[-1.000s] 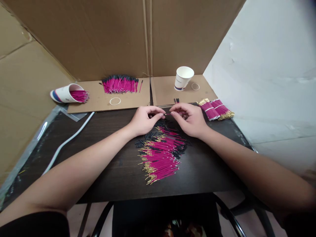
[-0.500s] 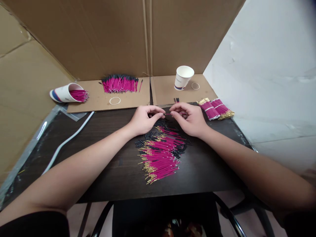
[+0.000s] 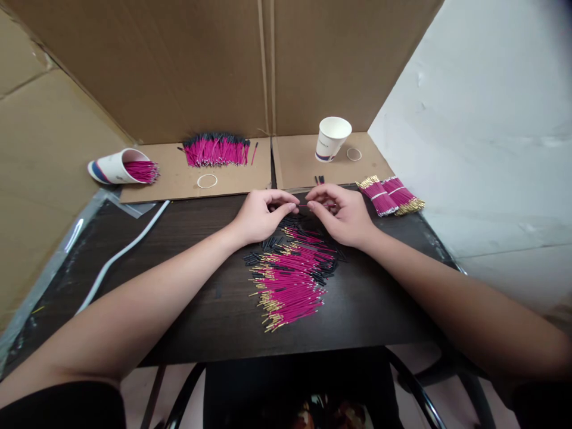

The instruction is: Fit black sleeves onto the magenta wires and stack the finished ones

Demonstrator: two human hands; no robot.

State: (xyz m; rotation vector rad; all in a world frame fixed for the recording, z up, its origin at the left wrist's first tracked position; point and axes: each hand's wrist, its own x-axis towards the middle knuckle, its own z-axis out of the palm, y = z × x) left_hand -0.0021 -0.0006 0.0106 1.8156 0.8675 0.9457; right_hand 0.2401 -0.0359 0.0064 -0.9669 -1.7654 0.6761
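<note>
A thin magenta wire (image 3: 302,206) stretches between my two hands, above the far part of the dark table. My left hand (image 3: 264,215) pinches one end between thumb and forefinger. At the other end, my right hand (image 3: 340,213) pinches the wire too; its far tip is partly hidden by the fingers. Just below my hands lies a loose pile of magenta wires (image 3: 292,292) with gold-coloured tips toward the left. Short black sleeves (image 3: 325,274) are scattered over and around that pile.
Behind, on a cardboard sheet (image 3: 170,189), lie black-tipped magenta wires (image 3: 217,150). A tipped paper cup (image 3: 109,168) holds more wires at left. An upright paper cup (image 3: 329,146) stands back right, near banded wire bundles (image 3: 388,195). A white cable (image 3: 120,255) crosses the table's left side.
Both hands keep almost the same place and grip on the wire. The whole view has shifted very slightly.
</note>
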